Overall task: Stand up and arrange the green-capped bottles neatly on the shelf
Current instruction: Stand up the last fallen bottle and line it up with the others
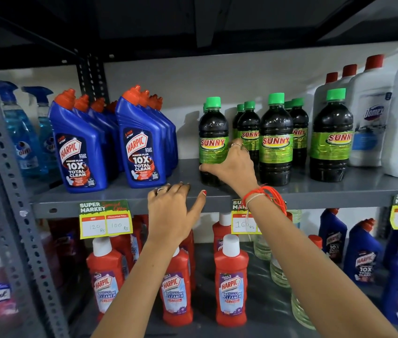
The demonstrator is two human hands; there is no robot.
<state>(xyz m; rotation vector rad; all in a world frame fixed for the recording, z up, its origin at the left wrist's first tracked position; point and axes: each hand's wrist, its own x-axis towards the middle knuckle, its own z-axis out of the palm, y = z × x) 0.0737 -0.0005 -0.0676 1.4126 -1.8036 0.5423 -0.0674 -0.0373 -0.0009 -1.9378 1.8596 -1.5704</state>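
Several dark bottles with green caps and green SUNNY labels stand upright on the grey middle shelf (pixel 129 200). My right hand (pixel 233 167) is wrapped around the lower part of the leftmost green-capped bottle (pixel 213 132), which stands at the shelf's front. Another front bottle (pixel 276 140) stands to its right, and a third (pixel 332 135) further right, with more behind them. My left hand (pixel 172 211) rests on the shelf's front edge, fingers spread, holding nothing.
Blue Harpic bottles (pixel 141 142) stand left of the green-capped ones, with a gap between. White Domex jugs (pixel 371 118) crowd the right. Red Harpic bottles (pixel 232 281) fill the shelf below. Price tags (pixel 105 219) hang on the shelf edge. A grey upright post (pixel 5 167) is at left.
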